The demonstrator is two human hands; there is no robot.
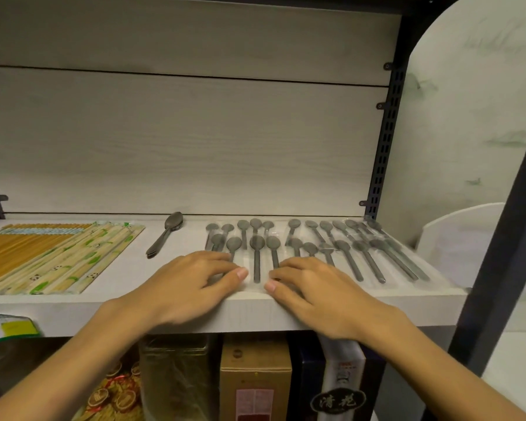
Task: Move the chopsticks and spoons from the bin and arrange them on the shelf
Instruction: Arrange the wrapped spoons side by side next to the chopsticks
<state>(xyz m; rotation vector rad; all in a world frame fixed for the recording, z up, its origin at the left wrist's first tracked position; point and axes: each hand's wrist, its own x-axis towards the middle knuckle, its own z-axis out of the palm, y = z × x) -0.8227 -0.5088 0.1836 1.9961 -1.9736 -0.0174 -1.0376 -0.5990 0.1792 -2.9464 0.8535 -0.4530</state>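
Several grey spoons in clear plastic wrappers (257,256) lie in rows on the white shelf (128,268), bowls pointing to the back. My left hand (189,284) and my right hand (310,287) rest side by side on the near ends of the middle wrapped spoons, fingers slightly bent and pressing on the wrappers at the shelf's front edge. A small stack of unwrapped spoons (166,233) lies left of them. Packs of chopsticks (43,256) cover the shelf's left part. The bin is out of view.
A black slotted upright (386,141) and a dark post (504,223) bound the shelf on the right. Boxes (255,378) and packets stand on the level below. A white curved panel (459,238) sits at the right.
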